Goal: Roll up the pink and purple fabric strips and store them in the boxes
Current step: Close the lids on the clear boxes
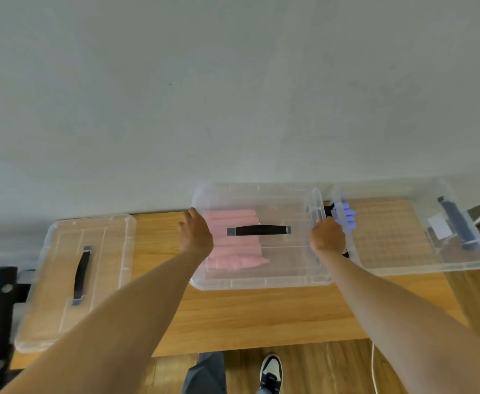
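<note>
L hand (195, 233) & R hand (328, 236) grip clear plastic lid (261, 194) over pink fabric rolls (230, 223); purple fabric rolls (348, 217) just beyond R hand, spare clear lid (62, 251) left of L hand.

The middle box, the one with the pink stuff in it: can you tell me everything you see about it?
The middle box is clear plastic and sits flat on the wooden table. Its clear lid is on top, with a black handle across the middle. Pink rolls lie inside, towards its left. The left hand holds its left edge and the right hand holds its right edge.

Both arms outstretched, L grip (196, 231) & R grip (328, 236) — fingers curled, knuckles up
</note>
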Available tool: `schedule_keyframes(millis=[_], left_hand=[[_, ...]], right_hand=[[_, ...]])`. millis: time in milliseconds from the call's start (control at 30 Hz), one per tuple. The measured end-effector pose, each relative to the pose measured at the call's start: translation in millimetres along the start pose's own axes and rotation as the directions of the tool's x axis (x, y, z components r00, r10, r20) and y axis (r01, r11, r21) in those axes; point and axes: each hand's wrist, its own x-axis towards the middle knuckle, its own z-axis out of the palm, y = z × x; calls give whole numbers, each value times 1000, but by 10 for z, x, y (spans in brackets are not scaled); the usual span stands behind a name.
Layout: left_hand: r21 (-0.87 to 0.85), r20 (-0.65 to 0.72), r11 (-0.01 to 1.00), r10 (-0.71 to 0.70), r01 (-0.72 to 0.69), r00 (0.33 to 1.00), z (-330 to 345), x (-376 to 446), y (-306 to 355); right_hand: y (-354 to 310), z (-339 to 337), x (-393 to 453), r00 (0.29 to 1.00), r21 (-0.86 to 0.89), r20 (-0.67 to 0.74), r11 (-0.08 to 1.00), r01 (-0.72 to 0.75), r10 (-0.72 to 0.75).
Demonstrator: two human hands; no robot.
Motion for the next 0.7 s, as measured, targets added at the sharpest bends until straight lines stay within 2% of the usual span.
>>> schedule_keyframes(millis=[167, 367, 567, 700], left_hand=[[-178, 86, 976, -108, 122, 990, 83, 70, -24], [-174, 163, 976, -101, 130, 981, 184, 193, -214], [-173, 122, 981, -70, 91, 990, 199, 202, -533], [-158, 134, 972, -152, 172, 979, 83, 252, -898]], right_hand=[[-38, 62, -56, 1000, 37, 6, 999, 21, -21], [-55, 212, -36, 997, 74, 80, 997, -21, 16], [-251, 286, -270, 998, 83, 66, 996, 8, -13], [-541, 477, -466, 994, 103, 97, 994, 33, -43]])
